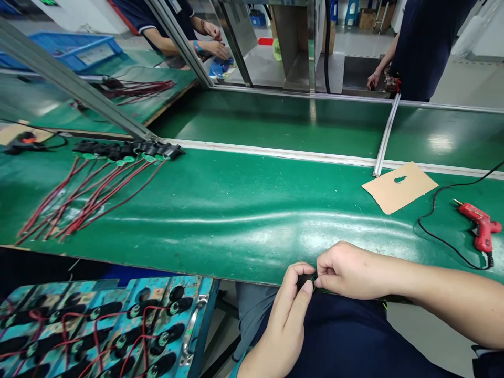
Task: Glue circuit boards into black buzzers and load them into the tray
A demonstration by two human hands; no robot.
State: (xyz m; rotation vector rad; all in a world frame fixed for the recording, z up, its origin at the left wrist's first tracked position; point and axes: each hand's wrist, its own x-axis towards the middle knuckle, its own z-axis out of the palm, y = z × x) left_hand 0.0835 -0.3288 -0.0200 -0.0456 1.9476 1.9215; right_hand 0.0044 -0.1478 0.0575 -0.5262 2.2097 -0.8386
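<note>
Close to my body, at the front edge of the green bench (236, 205), my left hand (289, 310) is closed around a small black part (306, 280). The fingers cover most of it, so its exact kind does not show. My right hand (340, 270) meets it from the right, thumb and fingertips pinched at the part's edge. Whatever lies between those fingertips is hidden. On the bench at the left, several black parts (118, 150) stand in a row with red wires (94, 199) trailing toward the front edge.
A red glue gun (478, 223) with a black cord lies at the right, near a cardboard piece (399, 187). At lower left is a blue tray (157, 283) of wired black parts. Metal framing (275, 151) borders the bench. Two people (425, 47) stand beyond.
</note>
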